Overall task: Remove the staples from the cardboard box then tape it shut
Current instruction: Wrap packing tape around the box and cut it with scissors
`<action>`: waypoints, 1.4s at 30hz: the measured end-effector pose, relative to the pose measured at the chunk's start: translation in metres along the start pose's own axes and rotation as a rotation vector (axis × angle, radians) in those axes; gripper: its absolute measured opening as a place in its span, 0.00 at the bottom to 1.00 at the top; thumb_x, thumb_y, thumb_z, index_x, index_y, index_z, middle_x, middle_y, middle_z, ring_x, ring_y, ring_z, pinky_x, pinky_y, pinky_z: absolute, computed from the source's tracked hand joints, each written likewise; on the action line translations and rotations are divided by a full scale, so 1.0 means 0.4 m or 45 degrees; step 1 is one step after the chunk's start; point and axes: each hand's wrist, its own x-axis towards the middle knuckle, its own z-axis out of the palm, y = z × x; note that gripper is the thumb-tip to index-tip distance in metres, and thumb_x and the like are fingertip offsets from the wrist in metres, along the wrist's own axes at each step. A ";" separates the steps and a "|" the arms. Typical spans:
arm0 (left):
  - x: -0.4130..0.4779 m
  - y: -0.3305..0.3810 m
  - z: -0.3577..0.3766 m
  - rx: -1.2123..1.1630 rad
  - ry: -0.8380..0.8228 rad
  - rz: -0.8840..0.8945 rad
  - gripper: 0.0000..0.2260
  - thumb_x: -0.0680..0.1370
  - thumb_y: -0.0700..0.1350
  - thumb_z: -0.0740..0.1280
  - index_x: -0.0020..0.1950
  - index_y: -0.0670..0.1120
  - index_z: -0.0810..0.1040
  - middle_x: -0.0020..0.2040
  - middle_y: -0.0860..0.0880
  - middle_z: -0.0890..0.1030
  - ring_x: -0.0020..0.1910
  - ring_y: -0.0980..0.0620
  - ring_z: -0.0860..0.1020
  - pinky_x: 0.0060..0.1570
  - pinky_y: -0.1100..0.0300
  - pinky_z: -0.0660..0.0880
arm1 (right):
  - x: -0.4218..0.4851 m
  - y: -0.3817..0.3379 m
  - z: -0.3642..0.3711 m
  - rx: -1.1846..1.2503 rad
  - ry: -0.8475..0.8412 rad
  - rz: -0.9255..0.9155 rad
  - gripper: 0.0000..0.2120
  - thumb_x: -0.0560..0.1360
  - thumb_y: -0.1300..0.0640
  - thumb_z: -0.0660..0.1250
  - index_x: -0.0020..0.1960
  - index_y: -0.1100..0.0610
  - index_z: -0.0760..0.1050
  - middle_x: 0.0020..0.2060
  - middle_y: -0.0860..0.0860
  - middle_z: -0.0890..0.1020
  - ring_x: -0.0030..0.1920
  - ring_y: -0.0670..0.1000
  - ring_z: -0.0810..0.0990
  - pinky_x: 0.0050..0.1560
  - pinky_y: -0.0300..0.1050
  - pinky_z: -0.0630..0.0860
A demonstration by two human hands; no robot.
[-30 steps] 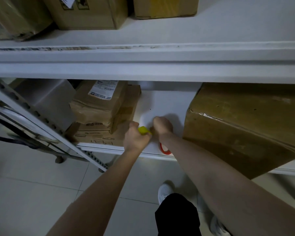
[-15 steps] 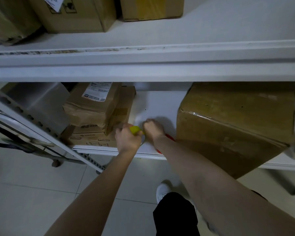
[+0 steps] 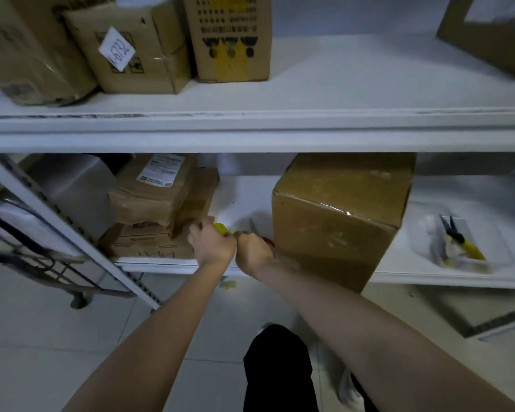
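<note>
Two white shelves (image 3: 339,84) crammed with cardboard. Big taped cardboard box (image 3: 339,221) on the lower shelf (image 3: 244,194), just right of both hands. Up top, smaller carton (image 3: 137,55) tagged "6732". Left hand (image 3: 213,245) fisted, fingers clamped round a yellow-handled tool (image 3: 222,228); right hand (image 3: 254,248) curled on a red item (image 3: 268,241), unidentifiable.

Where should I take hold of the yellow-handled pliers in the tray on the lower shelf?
Probably by the yellow handles, coming from the front of the shelf: the pliers lie in the tray with handles toward the front edge, black jaws pointing back.
</note>
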 end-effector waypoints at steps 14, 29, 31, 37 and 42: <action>-0.275 0.239 -0.035 -0.135 0.113 0.882 0.30 0.68 0.31 0.65 0.70 0.43 0.69 0.70 0.42 0.69 0.70 0.43 0.66 0.69 0.54 0.64 | -0.388 0.235 -0.286 -0.578 1.406 -0.668 0.14 0.76 0.63 0.57 0.58 0.56 0.76 0.61 0.56 0.78 0.65 0.54 0.71 0.67 0.56 0.62; -0.266 0.259 0.020 0.240 -0.137 0.955 0.36 0.71 0.30 0.63 0.76 0.52 0.59 0.77 0.51 0.58 0.77 0.49 0.53 0.72 0.43 0.58 | -0.348 0.240 -0.306 -0.684 0.941 0.012 0.34 0.51 0.45 0.82 0.52 0.56 0.75 0.48 0.54 0.79 0.51 0.55 0.77 0.67 0.63 0.65; -0.273 0.257 0.024 0.247 -0.119 0.945 0.36 0.71 0.30 0.63 0.76 0.52 0.59 0.77 0.51 0.58 0.77 0.49 0.52 0.72 0.43 0.57 | -0.349 0.246 -0.308 -0.687 0.970 -0.038 0.33 0.51 0.44 0.82 0.51 0.56 0.76 0.47 0.54 0.79 0.50 0.55 0.78 0.66 0.61 0.66; -0.290 0.267 0.014 0.202 -0.139 0.887 0.34 0.73 0.32 0.63 0.76 0.53 0.60 0.77 0.52 0.58 0.77 0.50 0.52 0.73 0.40 0.54 | -0.358 0.273 -0.318 -0.611 1.082 -0.194 0.21 0.62 0.49 0.79 0.51 0.56 0.80 0.47 0.52 0.82 0.49 0.55 0.80 0.66 0.56 0.68; -0.301 0.265 0.025 0.253 -0.036 0.871 0.33 0.71 0.48 0.71 0.74 0.54 0.62 0.73 0.53 0.62 0.74 0.50 0.57 0.71 0.40 0.57 | -0.379 0.338 -0.359 -0.503 1.068 -0.349 0.19 0.71 0.48 0.72 0.59 0.54 0.79 0.55 0.50 0.82 0.56 0.53 0.79 0.68 0.58 0.64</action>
